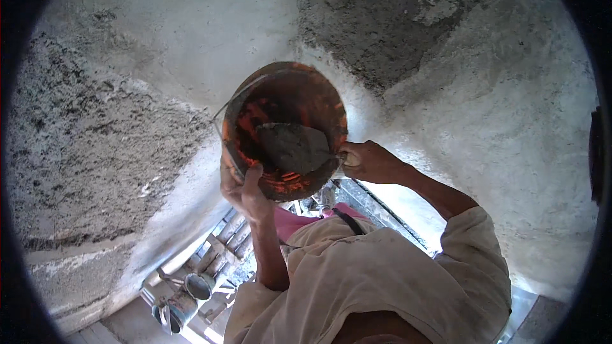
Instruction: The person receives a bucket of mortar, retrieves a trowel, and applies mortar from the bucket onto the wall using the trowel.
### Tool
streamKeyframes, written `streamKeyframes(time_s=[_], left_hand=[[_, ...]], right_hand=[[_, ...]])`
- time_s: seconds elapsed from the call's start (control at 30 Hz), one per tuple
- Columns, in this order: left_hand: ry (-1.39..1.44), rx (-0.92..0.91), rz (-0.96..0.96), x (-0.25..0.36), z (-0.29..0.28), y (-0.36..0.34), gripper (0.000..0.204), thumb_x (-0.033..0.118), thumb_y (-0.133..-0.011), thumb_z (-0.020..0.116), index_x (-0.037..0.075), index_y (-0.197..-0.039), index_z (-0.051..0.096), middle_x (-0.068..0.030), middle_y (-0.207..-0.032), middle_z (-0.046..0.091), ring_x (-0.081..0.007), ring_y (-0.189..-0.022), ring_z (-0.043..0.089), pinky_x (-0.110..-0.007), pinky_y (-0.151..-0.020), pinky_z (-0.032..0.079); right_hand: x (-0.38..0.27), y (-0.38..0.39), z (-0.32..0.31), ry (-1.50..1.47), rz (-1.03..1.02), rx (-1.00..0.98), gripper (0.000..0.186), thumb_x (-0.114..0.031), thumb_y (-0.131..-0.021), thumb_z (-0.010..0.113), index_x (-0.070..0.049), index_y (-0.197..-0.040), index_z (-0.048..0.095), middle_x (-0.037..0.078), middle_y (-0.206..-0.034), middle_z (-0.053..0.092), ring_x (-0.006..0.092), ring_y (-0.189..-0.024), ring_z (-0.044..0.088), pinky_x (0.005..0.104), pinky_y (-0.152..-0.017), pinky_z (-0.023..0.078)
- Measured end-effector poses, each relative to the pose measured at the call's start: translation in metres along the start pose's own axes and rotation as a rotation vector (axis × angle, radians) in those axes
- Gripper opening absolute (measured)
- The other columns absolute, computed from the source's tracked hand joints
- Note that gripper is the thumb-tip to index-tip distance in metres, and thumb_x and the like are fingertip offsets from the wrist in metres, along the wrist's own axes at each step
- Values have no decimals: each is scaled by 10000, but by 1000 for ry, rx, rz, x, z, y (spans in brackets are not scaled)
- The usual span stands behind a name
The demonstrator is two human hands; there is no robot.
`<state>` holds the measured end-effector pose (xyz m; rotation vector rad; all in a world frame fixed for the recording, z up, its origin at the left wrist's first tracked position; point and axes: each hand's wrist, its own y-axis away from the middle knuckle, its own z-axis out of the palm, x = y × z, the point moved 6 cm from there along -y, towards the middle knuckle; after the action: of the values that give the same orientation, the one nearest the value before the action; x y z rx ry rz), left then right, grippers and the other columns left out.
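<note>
An orange bucket [338, 111], crusted with grey mortar, is held up in front of my chest with its mouth toward me. My left hand [247, 194] grips its lower left rim, thumb over the edge. A wire handle [245, 89] loops along the left side of the bucket. Inside lies the mortar-coated blade of a trowel [294, 146]. My right hand [366, 160] is closed around the trowel's handle at the bucket's right edge. Most of that handle is hidden by my fingers.
Walls with smooth grey plaster [191, 32] and rough dark patches [376, 22] surround me. Below at the left are wooden planks [223, 248] and buckets [199, 285]. A dark object [596, 156] sits at the far right edge.
</note>
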<state>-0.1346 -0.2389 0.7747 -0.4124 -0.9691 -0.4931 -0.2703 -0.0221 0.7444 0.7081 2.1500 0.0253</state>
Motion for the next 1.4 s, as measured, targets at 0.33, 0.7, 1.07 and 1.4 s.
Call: streamKeyframes(time_s=[0.33,0.7,1.07,1.4], left_hand=[[5,127,-78,7,-43,5,636,-30,-637,544,-25,-1273,528,-130,-1194,585,-241,-1082,574,-352,-953,474],[153,67,-309,-9,-42,30,687,17,-625,567,-23,-1305,476,-158,-1232,565,-311,-1148,554,-420,-1028,452],[9,-78,-343,-46,9,7,705,0,-642,554,-38,-1340,467,-127,-1238,567,-275,-1096,572,-372,-973,470],[-459,-346,54,2,84,-17,594,-52,-694,558,-70,-1288,537,-98,-1161,624,-172,-1051,578,-298,-975,412]], right_hand=[[-58,8,-42,-40,-36,-177,393,-213,-824,663,-69,-1168,540,146,-829,670,294,-783,675,404,-673,503],[-15,45,-179,-231,284,-138,328,-182,-843,703,-26,-1123,634,65,-873,677,170,-733,649,338,-646,541],[-72,275,-320,660,434,990,444,-347,-951,557,-85,-1308,540,122,-1182,624,222,-1048,613,367,-882,514],[-38,27,-89,1167,-2,232,440,-125,-828,614,-30,-1249,527,153,-924,616,247,-700,675,361,-568,565]])
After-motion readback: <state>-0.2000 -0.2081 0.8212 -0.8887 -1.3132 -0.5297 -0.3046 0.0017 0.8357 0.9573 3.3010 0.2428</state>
